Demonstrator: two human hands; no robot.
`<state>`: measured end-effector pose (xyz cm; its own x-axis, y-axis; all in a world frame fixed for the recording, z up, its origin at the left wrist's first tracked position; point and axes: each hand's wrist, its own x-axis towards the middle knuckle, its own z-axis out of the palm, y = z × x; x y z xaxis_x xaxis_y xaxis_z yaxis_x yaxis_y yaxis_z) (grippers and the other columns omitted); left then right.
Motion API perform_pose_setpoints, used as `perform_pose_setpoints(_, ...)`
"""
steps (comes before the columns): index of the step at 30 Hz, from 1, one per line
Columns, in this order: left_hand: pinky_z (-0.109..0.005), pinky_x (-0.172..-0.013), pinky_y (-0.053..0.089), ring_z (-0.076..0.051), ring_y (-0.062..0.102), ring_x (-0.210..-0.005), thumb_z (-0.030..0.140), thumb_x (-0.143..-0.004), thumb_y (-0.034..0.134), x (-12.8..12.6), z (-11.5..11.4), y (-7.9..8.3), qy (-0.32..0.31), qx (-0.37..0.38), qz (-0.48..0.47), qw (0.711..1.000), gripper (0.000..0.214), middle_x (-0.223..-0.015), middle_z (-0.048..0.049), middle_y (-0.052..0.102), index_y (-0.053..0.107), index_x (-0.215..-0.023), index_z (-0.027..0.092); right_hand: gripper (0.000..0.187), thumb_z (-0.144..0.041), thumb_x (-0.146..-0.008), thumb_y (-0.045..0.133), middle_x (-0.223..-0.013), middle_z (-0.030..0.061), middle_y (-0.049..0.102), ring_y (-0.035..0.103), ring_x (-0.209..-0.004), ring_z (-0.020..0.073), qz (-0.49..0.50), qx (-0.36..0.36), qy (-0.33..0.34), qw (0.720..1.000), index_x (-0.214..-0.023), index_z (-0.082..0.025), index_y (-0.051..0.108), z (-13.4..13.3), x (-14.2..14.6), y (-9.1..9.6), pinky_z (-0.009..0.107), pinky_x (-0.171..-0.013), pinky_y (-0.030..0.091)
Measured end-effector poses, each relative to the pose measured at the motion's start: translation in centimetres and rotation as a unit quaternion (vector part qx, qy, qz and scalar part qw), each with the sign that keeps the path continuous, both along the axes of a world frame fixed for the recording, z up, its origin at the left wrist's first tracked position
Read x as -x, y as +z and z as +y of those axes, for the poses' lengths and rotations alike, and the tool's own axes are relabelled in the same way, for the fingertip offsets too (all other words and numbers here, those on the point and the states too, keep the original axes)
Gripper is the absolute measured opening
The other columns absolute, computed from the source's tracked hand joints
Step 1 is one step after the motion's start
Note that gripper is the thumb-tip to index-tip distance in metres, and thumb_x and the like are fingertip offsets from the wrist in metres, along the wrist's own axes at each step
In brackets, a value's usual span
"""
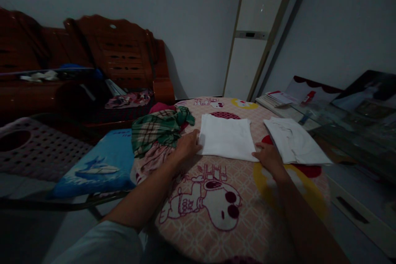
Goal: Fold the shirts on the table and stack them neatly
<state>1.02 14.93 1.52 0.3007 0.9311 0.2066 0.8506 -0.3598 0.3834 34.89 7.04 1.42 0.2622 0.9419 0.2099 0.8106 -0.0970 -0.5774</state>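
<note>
A white folded cloth (227, 138), seemingly a garment, lies flat as a neat rectangle on the round table (253, 222). My left hand (188, 144) is at its left edge, fingers closed on the border near the lower corner. At the lower right corner, my right hand (268, 156) pinches the fabric between thumb and fingers. Just right of that hand rests a second folded white garment (293, 140). Close beside my left hand sits a crumpled heap with a green plaid cloth (156, 128) and a pink cloth (157, 156).
A patterned cover with cartoon dogs is on the table. To the left are a blue cushion (99, 165) on a chair and a wooden bench (114, 49). A tall air conditioner (250, 57) stands behind. A glass-topped table (349, 119) holding objects is at right.
</note>
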Motion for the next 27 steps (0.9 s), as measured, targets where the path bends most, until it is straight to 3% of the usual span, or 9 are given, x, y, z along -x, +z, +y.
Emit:
perform_pose_setpoints(3, -0.036, -0.103, 0.044, -0.024, 0.056, -0.121, 0.021, -0.078, 0.063, -0.5, -0.7, 0.0, -0.154, -0.082, -0.022, 0.984, 0.053, -0.133, -0.0118, 0.059, 0.056, -0.130, 0.017, 0.017, -0.022, -0.077, 0.065, -0.084, 0.0074, 0.072, 0.067, -0.078, 0.0204, -0.114, -0.084, 0.048, 0.989, -0.092, -0.018, 0.069, -0.4, 1.1, 0.7, 0.030, -0.072, 0.050)
perform_pose_setpoints(5, -0.035, -0.109, 0.040, -0.023, 0.053, -0.127, 0.025, -0.082, 0.061, -1.0, -1.3, -0.1, -0.276, -0.064, -0.015, 0.959, 0.052, -0.137, -0.0109, 0.057, 0.055, -0.133, 0.018, 0.015, -0.021, -0.082, 0.059, -0.092, 0.0080, 0.071, 0.066, -0.083, 0.0199, -0.126, -0.102, 0.155, 0.975, -0.094, -0.018, 0.068, -0.9, 2.2, 0.9, 0.031, -0.076, 0.050)
perform_pose_setpoints(7, -0.033, -0.111, 0.039, -0.022, 0.051, -0.130, 0.024, -0.082, 0.060, -1.5, -1.8, -0.6, -0.324, -0.032, 0.016, 0.945, 0.059, -0.143, -0.0112, 0.053, 0.049, -0.140, 0.018, 0.019, -0.017, -0.083, 0.057, -0.098, 0.0082, 0.069, 0.064, -0.088, 0.0200, -0.147, -0.088, 0.254, 0.952, -0.099, -0.018, 0.066, -1.5, 3.4, 0.8, 0.032, -0.080, 0.050)
perform_pose_setpoints(10, -0.031, -0.112, 0.037, -0.022, 0.046, -0.136, 0.014, -0.083, 0.055, -2.1, -2.1, -1.5, -0.300, -0.023, 0.063, 0.952, 0.067, -0.150, -0.0136, 0.044, 0.038, -0.148, 0.015, 0.032, -0.008, -0.079, 0.054, -0.106, 0.0106, 0.066, 0.059, -0.099, 0.0227, -0.233, -0.059, 0.307, 0.921, -0.108, -0.016, 0.063, -2.2, 5.0, 0.6, 0.035, -0.087, 0.048)
perform_pose_setpoints(14, -0.032, -0.109, 0.040, -0.022, 0.046, -0.136, 0.008, -0.083, 0.053, -2.3, -1.8, -1.9, -0.294, -0.031, 0.094, 0.951, 0.072, -0.152, -0.0138, 0.042, 0.033, -0.151, 0.018, 0.031, -0.002, -0.079, 0.049, -0.103, 0.0116, 0.063, 0.056, -0.096, 0.0236, -0.338, -0.008, 0.264, 0.903, -0.102, -0.016, 0.063, -2.2, 6.4, 0.4, 0.034, -0.085, 0.046)
perform_pose_setpoints(17, -0.036, -0.107, 0.043, -0.023, 0.049, -0.134, 0.009, -0.086, 0.050, -2.4, -1.4, -1.8, -0.283, -0.026, 0.091, 0.954, 0.067, -0.151, -0.0137, 0.043, 0.036, -0.150, 0.020, 0.026, -0.003, -0.084, 0.046, -0.099, 0.0121, 0.063, 0.056, -0.095, 0.0241, -0.365, 0.003, 0.235, 0.901, -0.098, -0.016, 0.064, -1.7, 6.5, 0.2, 0.033, -0.081, 0.045)
perform_pose_setpoints(22, -0.035, -0.105, 0.043, -0.023, 0.056, -0.127, 0.008, -0.086, 0.050, -2.1, -1.4, -0.7, -0.273, 0.004, 0.056, 0.960, 0.059, -0.143, -0.0088, 0.053, 0.050, -0.143, 0.024, 0.032, -0.001, -0.077, 0.046, -0.093, 0.0115, 0.068, 0.060, -0.092, 0.0238, -0.272, -0.017, 0.239, 0.932, -0.095, -0.015, 0.069, -1.0, 5.4, 0.0, 0.033, -0.080, 0.046)
perform_pose_setpoints(27, -0.030, -0.092, 0.047, -0.023, 0.069, -0.101, -0.001, -0.074, 0.052, -1.1, -2.5, 1.9, -0.277, 0.064, 0.039, 0.958, 0.061, -0.113, -0.0047, 0.073, 0.068, -0.124, 0.030, 0.029, -0.008, -0.071, 0.050, -0.086, 0.0053, 0.073, 0.064, -0.080, 0.0197, -0.079, -0.013, 0.302, 0.950, -0.084, -0.019, 0.073, -1.7, 4.6, 1.1, 0.030, -0.076, 0.048)
